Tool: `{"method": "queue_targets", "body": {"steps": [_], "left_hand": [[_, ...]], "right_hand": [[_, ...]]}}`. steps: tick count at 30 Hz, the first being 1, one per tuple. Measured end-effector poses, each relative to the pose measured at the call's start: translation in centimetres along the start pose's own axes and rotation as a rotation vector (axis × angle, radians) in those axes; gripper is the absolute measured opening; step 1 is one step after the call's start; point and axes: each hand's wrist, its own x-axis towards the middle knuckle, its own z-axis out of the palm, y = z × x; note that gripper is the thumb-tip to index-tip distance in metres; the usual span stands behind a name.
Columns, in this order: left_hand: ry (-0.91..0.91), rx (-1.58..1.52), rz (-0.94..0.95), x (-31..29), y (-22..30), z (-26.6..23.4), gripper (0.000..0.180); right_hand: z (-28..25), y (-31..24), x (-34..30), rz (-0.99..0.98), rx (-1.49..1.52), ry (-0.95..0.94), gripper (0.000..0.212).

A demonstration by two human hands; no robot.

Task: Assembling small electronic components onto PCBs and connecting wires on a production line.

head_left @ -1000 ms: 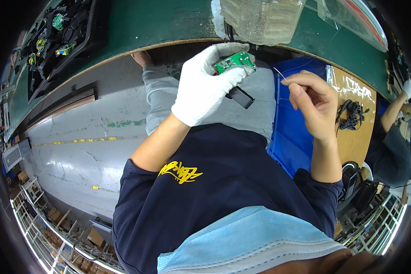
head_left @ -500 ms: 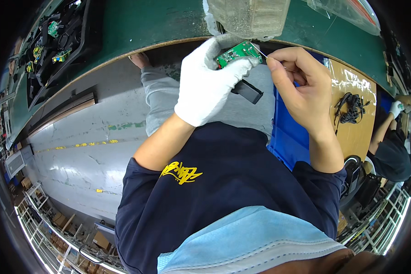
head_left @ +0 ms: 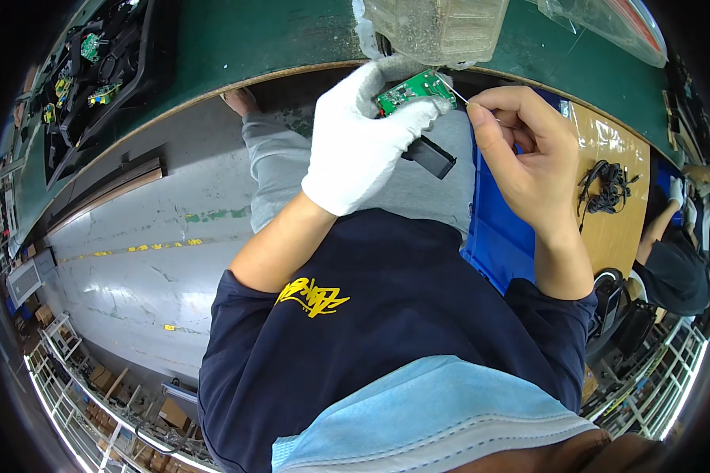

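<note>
In a white glove, my left hand (head_left: 359, 138) is closed on a green circuit board (head_left: 416, 91), gripped by its edges between fingers and thumb. The solder side of the board faces up. A black plastic case piece (head_left: 431, 158) sticks out below the gloved thumb; how it is held is hidden. My bare right hand (head_left: 528, 150) pinches a thin silvery rod (head_left: 457, 94) between thumb and forefinger. The rod's far end reaches the right end of the board; whether it touches I cannot tell.
A cloudy plastic bin (head_left: 434, 31) stands on the green bench (head_left: 268, 39), just beyond my hands. Black trays with circuit boards (head_left: 102, 95) lie far left. Right are a blue crate (head_left: 497, 236) and a bundled black cable (head_left: 607, 188) on cardboard. Another person (head_left: 674, 268) works at far right.
My right hand has shifted slightly right, with the rod still at the board. The board has barely moved. At far right, the other person's gloved hand has moved.
</note>
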Motion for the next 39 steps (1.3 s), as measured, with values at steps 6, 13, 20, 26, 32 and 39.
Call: {"method": "queue_targets", "body": {"steps": [6, 13, 20, 26, 32, 39], "left_hand": [[-0.007, 0.012, 0.009, 0.0, 0.2, 0.0, 0.035], [-0.010, 0.001, -0.025, 0.0, -0.1, -0.1, 0.036], [-0.020, -0.100, -0.061, -0.5, -0.3, -0.9, 0.036], [-0.002, -0.013, -0.041, -1.2, -0.3, -2.5, 0.038], [-0.029, 0.080, -0.063, -2.6, 1.2, -4.2, 0.037], [-0.016, 0.372, -0.109, -4.9, 7.4, -5.6, 0.036]], "right_hand": [[0.1, 0.1, 0.0, 0.001, 0.009, 0.014, 0.004], [0.4, 0.6, 0.2, -0.035, 0.044, 0.011, 0.003], [-1.8, 1.8, -0.9, 0.124, 0.016, -0.042, 0.006], [-1.6, 5.5, -1.4, -0.136, -0.405, 0.105, 0.013], [0.0, 9.4, -2.2, 0.136, 0.031, -0.167, 0.037], [1.3, 8.8, -3.3, 0.277, 0.184, -0.532, 0.031]]}}
